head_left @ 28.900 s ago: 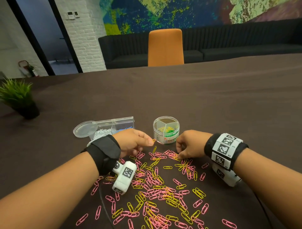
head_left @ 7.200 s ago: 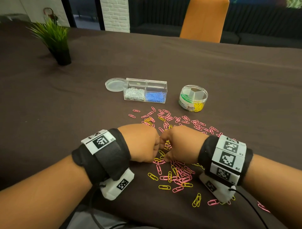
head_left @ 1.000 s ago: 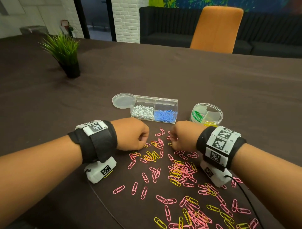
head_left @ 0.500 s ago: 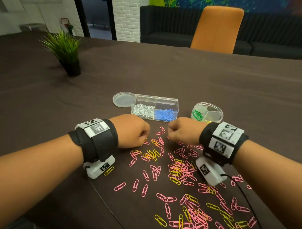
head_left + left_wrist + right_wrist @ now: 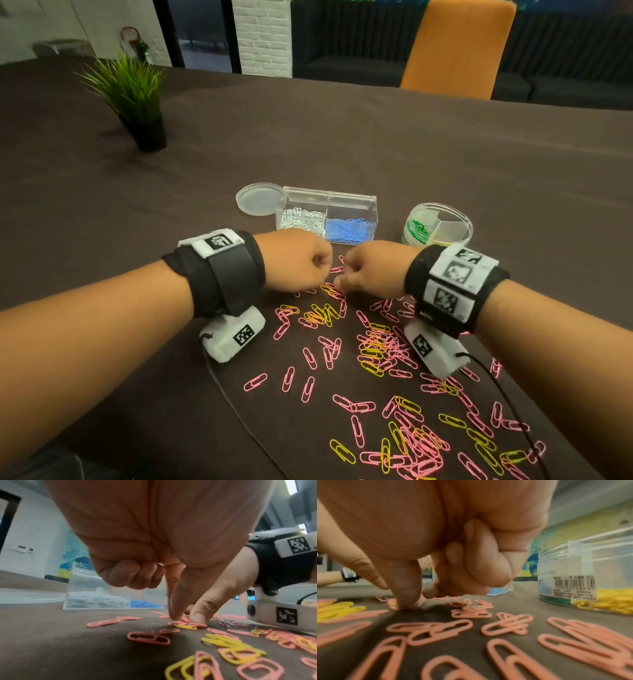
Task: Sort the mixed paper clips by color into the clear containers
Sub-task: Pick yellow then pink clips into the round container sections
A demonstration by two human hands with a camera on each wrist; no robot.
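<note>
On the dark brown table (image 5: 445,164), both hands sit close together at the far edge of the loose pink and yellow paper clips (image 5: 383,349), just short of the containers. Left hand (image 5: 294,260): knuckles up, last three fingers curled into the palm, forefinger and thumb reaching down onto a yellow clip (image 5: 185,626) lying among pink ones; whether they actually pinch it cannot be told. Right hand (image 5: 373,267): fingers curled under, thumb tip pressed to the cloth at a pink clip (image 5: 392,605); a grip cannot be confirmed, as the thumb hides the contact. Rectangular clear container (image 5: 329,219) stands just beyond the hands, white clips in its left compartment, blue in its right. Round clear container (image 5: 438,226) stands apart to its right, partly hidden behind the right wristband, holding green and yellow clips. Round lid (image 5: 258,198) lies flat, touching the rectangular container's left end. Open tabletop runs wide behind and to both sides of the containers; a potted plant (image 5: 133,99) stands well off at far left, an orange chair (image 5: 459,48) at the far edge. Scatter continues past the bottom frame edge, cut off.
</note>
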